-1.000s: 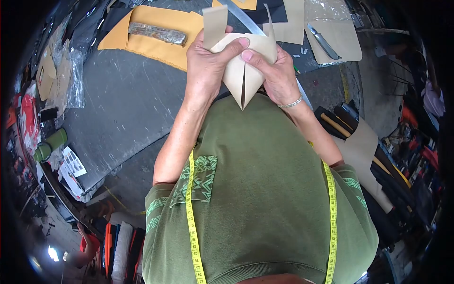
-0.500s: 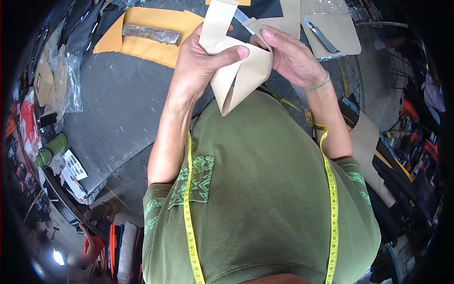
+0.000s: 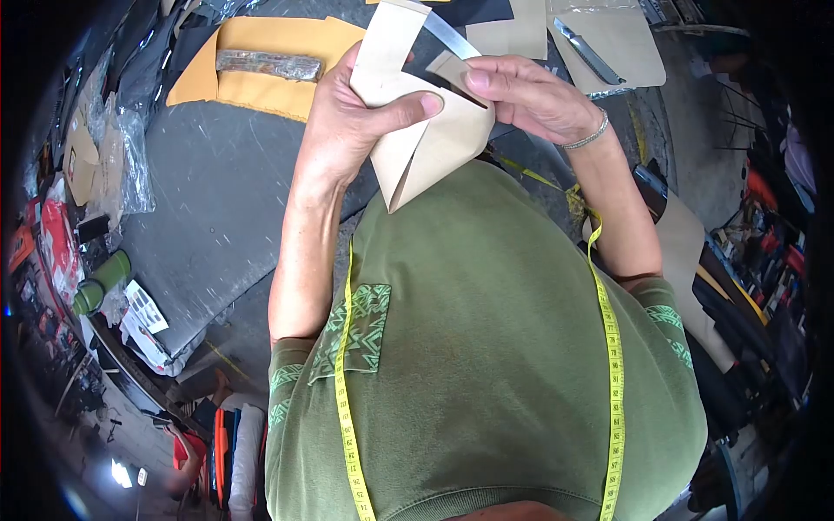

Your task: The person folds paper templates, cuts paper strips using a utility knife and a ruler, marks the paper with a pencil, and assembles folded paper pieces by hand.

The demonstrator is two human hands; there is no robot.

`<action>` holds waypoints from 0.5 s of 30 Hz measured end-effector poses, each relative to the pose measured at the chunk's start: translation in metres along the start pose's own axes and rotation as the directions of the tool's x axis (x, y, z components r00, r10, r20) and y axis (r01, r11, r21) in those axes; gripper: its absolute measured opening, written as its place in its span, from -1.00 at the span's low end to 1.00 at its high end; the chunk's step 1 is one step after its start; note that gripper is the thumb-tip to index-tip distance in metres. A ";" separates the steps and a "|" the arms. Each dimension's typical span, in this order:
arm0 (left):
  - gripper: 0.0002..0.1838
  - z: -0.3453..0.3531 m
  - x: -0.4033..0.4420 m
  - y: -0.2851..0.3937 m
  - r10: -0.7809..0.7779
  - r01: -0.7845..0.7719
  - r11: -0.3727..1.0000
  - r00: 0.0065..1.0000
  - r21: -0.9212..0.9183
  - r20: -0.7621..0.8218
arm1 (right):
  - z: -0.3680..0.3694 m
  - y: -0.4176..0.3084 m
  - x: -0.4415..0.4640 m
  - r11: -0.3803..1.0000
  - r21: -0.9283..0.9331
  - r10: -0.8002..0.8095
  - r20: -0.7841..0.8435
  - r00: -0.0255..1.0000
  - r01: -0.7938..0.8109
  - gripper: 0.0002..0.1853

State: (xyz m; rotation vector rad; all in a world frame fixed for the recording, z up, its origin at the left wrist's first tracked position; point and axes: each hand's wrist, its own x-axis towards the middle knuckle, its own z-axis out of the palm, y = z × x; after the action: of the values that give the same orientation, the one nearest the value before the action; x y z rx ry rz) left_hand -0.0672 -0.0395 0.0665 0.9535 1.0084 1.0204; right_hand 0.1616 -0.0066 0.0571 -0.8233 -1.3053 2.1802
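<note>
A beige stiff sheet, perhaps card, is folded into a pointed shape with slits and held above my shirt front. My left hand grips its left side, thumb flat on top and fingers behind. On the right, my right hand, with a bracelet at the wrist, pinches the sheet near a narrow upright flap. A straight metal-looking strip shows behind the sheet; most of it is hidden.
An orange-yellow piece lies on the dark table with a wrapped bar on it. At upper right a utility knife rests on a beige sheet. A yellow measuring tape hangs round my neck. A green bottle is at left.
Both hands and the folded sheet have shifted slightly left in view. The sheet has tilted, its lower slit looks narrower, and the flap by my right hand stands out more.
</note>
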 end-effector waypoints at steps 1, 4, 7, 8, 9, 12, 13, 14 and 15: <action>-0.45 0.000 -0.001 0.000 -0.008 0.008 1.000 1.000 -0.006 0.000 | -0.002 0.001 0.000 1.000 -0.019 0.006 0.009 1.000 -0.006 -0.61; -0.45 0.000 -0.001 0.001 -0.020 0.021 1.000 1.000 -0.019 0.006 | -0.006 0.003 -0.001 0.998 -0.047 0.036 0.032 0.999 -0.035 -0.62; -0.44 0.000 -0.002 0.001 -0.013 0.014 1.000 1.000 -0.013 0.016 | -0.009 0.007 -0.001 0.999 -0.018 0.050 0.069 0.996 -0.048 -0.62; -0.44 0.001 -0.002 0.002 -0.013 0.013 1.000 1.000 -0.007 0.019 | -0.009 0.008 -0.001 0.999 -0.005 0.055 0.075 0.996 -0.054 -0.62; -0.44 0.001 -0.002 0.002 -0.012 0.012 1.000 1.000 -0.002 0.022 | -0.009 0.010 -0.002 0.998 0.007 0.065 0.068 0.996 -0.065 -0.61; -0.43 -0.001 -0.001 -0.001 -0.009 0.009 1.000 0.999 -0.005 0.038 | -0.005 0.011 -0.001 0.997 0.030 0.065 0.068 0.996 -0.068 -0.61; -0.44 -0.001 -0.002 -0.001 -0.017 0.018 1.000 0.999 -0.004 0.037 | -0.004 0.012 -0.001 0.997 0.034 0.067 0.073 0.995 -0.069 -0.61; -0.44 -0.001 -0.002 0.000 -0.026 0.026 1.000 0.999 -0.004 0.036 | -0.003 0.012 -0.001 0.997 0.039 0.068 0.078 0.995 -0.071 -0.61; -0.44 0.000 -0.002 0.000 -0.035 0.035 0.999 0.999 -0.003 0.036 | -0.004 0.013 0.000 0.996 0.042 0.076 0.082 0.994 -0.080 -0.61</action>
State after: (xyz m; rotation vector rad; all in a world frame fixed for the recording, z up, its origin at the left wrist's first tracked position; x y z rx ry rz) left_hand -0.0681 -0.0417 0.0670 0.9447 0.9900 0.9731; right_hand 0.1632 -0.0102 0.0439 -0.7885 -1.2767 2.3172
